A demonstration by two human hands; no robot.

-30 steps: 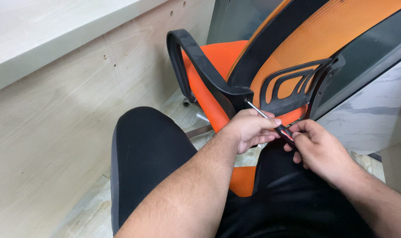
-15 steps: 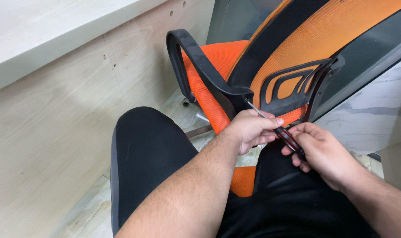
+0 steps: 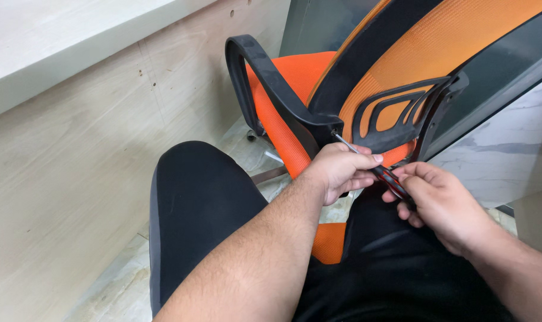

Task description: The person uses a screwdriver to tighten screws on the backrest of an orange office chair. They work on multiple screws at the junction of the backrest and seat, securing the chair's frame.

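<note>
Screwdriver [image 3: 383, 173] sits at centre right of the frame, its thin metal shaft slanting up and left to the joint where the black armrest [image 3: 265, 77] meets the chair back [image 3: 438, 48]. We hold it with both hands: our left hand [image 3: 341, 170] has its grip pinched around the shaft near the handle, thumb on top, and our right hand [image 3: 440, 200] has its grip curled shut on the red and black handle. Our black-trousered knee [image 3: 193, 209] fills the lower middle, with the orange seat [image 3: 294, 83] behind it and a wooden panel [image 3: 74, 179] at left.
</note>
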